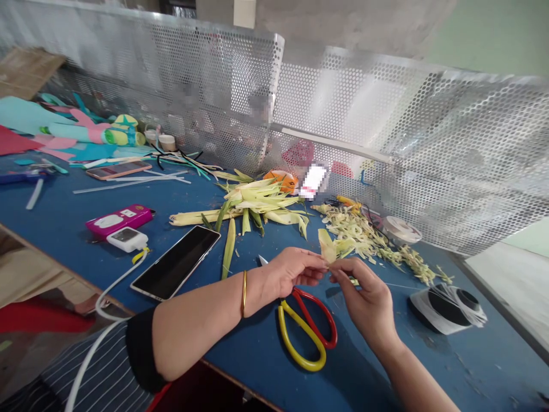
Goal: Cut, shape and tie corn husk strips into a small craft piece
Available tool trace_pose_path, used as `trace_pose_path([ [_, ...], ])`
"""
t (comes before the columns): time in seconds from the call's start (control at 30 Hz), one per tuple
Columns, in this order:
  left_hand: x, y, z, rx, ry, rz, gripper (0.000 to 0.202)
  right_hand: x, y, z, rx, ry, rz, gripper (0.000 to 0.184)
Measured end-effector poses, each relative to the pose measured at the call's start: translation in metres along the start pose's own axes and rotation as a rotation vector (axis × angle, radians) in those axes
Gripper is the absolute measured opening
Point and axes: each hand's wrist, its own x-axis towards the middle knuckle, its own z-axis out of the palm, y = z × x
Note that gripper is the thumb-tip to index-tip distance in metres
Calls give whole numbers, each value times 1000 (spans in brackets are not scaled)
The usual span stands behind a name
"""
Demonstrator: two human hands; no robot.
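Observation:
Between my two hands, a small piece of pale corn husk [327, 245] stands upright, pinched at its lower end. My left hand [300, 268], with a gold bangle at its wrist, closes its thumb and fingers on that end. My right hand [364, 293] meets it from the right, thumb and forefinger pressed together at the same spot. A fine white thread [398, 285] runs from near my right hand towards a black and white spool [446, 309]. Under my hands lies a pair of scissors [303, 339] with one yellow and one red handle, blades partly hidden by my left hand.
A heap of corn husks [261, 197] lies ahead, with curled husk pieces [360, 229] to its right. Left are a black-screened phone [176, 263], a magenta box [120, 220] and a white cable [103, 297]. Perforated metal sheeting [206, 74] borders the table's back.

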Motion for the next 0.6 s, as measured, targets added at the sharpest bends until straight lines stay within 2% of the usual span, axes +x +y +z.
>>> trace_pose_path([
  [0.33,3,2,-1,-43,43,-87,5,4,-2,0,84,1,31,12],
  [0.6,1,2,-4,-10,-27,-76,11,2,-1,0,98,12,115,13],
])
